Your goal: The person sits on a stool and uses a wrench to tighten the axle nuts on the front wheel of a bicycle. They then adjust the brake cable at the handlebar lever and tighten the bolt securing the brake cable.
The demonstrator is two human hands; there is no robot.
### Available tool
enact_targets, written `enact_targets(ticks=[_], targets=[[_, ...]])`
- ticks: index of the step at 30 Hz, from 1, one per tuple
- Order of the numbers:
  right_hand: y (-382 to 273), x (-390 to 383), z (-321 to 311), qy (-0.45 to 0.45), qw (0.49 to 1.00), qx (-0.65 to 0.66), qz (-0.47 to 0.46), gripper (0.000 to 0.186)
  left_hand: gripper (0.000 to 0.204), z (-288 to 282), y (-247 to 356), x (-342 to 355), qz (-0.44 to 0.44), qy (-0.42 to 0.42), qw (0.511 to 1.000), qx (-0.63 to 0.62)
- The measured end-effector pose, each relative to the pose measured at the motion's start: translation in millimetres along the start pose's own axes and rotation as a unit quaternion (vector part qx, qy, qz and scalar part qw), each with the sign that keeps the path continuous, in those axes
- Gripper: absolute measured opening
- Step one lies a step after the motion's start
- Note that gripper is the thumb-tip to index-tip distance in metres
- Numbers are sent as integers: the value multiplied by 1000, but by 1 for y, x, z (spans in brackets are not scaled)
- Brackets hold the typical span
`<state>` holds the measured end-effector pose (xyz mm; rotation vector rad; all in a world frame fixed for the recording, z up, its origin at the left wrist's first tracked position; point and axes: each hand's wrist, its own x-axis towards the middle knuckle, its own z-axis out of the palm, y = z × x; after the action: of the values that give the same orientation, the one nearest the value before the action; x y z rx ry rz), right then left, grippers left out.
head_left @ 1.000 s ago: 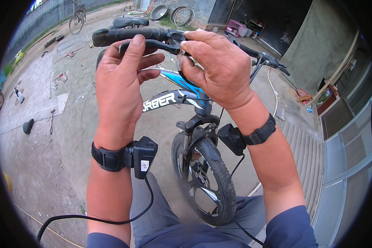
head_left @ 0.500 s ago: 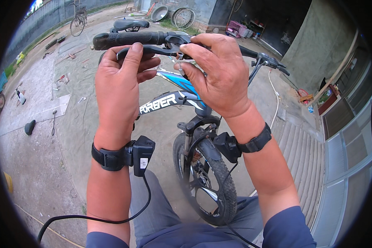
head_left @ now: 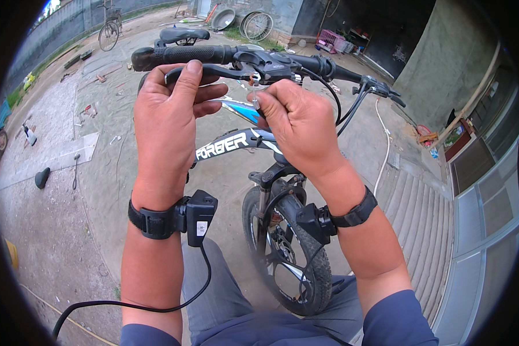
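A black bicycle handlebar (head_left: 343, 70) crosses the upper middle of the view, with a ribbed rubber grip (head_left: 193, 55) at its left end. My left hand (head_left: 168, 115) is closed on the black brake lever (head_left: 228, 71), thumb on top and fingers beneath. Below the lever's inner end, a thin brake cable (head_left: 255, 93) hangs from a small metal fitting. My right hand (head_left: 305, 121) pinches that cable near its end between thumb and forefinger. Above it sits the dark shifter housing (head_left: 274, 64), partly over the lever's pivot.
Under my hands stand the blue, white and dark bike frame (head_left: 225, 144) and the knobby front wheel (head_left: 320, 277), between my knees. A loose saddle (head_left: 41, 177) and a white bottle (head_left: 30, 136) lie on the ground at left. Window panels (head_left: 484, 254) run along the right.
My right hand has dropped from the lever's pivot and shifter to the cable below, uncovering the housing. The left hand stays on the lever.
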<state>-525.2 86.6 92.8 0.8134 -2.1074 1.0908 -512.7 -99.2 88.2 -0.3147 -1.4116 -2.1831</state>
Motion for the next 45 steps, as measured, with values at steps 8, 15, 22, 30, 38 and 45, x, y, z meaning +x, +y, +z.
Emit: enact_targets(ticks=[8,15,22,30,38,45], targets=[[0,1,-40,-56,990,116,51,20,23,-4,-2,4,-1,-6,1000,-1],[14,10,-49,-68,996,49,18,21,24,-10,-7,10,-8,-16,1000,-12],[17,15,-48,-58,994,43,85,27,25,-14,-9,12,-5,-16,1000,-23],[15,20,-51,-16,996,-17,91,49,25,-14,-11,14,-15,-17,998,-52],[5,34,-67,-96,987,-108,65,64,25,-16,-12,15,-12,-21,999,-48],[2,48,-74,-124,972,-196,39,58,23,-17,-11,15,-14,-29,998,-44]])
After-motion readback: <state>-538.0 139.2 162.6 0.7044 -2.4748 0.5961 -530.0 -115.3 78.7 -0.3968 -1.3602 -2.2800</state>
